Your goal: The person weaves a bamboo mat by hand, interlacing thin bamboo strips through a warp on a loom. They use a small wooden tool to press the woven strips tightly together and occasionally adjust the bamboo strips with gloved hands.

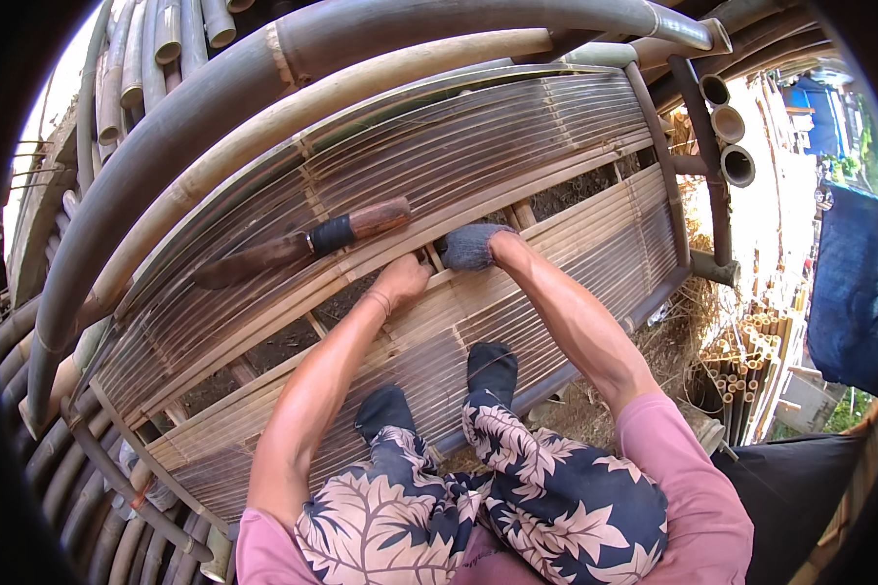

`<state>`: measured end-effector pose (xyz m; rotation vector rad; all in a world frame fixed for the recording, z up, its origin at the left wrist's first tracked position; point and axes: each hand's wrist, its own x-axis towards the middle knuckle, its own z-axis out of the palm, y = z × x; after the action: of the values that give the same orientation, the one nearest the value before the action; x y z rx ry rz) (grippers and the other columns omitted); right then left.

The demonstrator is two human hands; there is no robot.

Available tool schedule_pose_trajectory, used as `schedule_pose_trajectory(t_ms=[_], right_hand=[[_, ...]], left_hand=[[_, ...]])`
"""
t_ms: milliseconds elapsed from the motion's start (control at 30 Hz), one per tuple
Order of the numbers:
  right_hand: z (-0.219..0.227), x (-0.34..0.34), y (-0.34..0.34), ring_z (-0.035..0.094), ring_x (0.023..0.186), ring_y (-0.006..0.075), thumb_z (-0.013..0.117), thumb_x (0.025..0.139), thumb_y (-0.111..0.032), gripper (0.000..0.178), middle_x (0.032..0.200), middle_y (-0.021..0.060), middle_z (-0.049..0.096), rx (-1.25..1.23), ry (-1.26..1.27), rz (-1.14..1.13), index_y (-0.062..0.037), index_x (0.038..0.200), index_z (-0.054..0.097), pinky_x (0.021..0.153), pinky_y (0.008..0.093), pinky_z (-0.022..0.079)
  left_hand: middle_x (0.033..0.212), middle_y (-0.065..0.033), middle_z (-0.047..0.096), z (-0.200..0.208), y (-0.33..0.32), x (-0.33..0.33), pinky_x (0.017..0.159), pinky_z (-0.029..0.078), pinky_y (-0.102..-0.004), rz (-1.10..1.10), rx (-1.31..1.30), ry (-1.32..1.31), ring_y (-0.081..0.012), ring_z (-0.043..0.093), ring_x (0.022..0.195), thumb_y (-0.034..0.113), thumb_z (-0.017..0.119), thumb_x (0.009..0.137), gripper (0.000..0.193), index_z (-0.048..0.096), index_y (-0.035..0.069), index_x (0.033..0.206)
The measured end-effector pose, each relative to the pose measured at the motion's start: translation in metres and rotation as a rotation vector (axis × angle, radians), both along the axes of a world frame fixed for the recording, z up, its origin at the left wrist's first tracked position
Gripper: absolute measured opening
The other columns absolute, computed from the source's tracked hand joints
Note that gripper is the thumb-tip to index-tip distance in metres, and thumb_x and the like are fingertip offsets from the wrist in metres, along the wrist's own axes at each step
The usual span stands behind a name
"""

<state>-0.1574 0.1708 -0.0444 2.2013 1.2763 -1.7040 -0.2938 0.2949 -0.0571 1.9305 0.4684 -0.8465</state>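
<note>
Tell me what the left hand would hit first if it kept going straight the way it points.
Probably the knife. The left hand rests at the gap between the two slat panels and points up and away over the far one, where the knife lies flat. Depth is unclear; it might slide past the handle's end.

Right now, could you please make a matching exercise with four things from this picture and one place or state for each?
Things:
1. knife
2. left hand
3. right hand
4. feet

Places or states:
A. in a grey glove, at the gap between the slats
B. bare, fingers at the gap
C. lying alone on the upper slat panel
D. in dark socks, on the lower slat panel

Pairs: 1-C, 2-B, 3-A, 4-D
</note>
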Motion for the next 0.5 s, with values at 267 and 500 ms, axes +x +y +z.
schedule_pose_trajectory(t_ms=[267, 500], right_hand=[[0.063, -0.051, -0.035, 0.063, 0.110, 0.0351, 0.070, 0.082, -0.033, 0.028, 0.117, 0.0148, 0.067, 0.505, -0.400, -0.274, -0.0143, 0.102, 0.076, 0.097, 0.0455, 0.048], [0.165, -0.116, -0.135, 0.065, 0.115, 0.0249, 0.068, 0.092, -0.010, 0.019, 0.119, 0.0170, 0.070, 0.502, 0.344, -1.508, 0.0059, 0.101, 0.071, 0.097, 0.0331, 0.053]], left_hand=[[0.094, -0.0215, 0.071, 0.051, -0.007, -0.033, 0.080, 0.051, -0.0408, 0.371, -0.046, -0.281, -0.0350, 0.068, 0.087, 0.028, 0.065, 0.093, 0.027, 0.073, 0.003, 0.101], [0.096, -0.0037, 0.069, 0.079, 0.006, -0.040, 0.087, 0.047, -0.0285, 0.513, -0.478, -0.073, -0.0110, 0.059, 0.089, 0.025, 0.068, 0.095, 0.027, 0.072, 0.001, 0.106]])
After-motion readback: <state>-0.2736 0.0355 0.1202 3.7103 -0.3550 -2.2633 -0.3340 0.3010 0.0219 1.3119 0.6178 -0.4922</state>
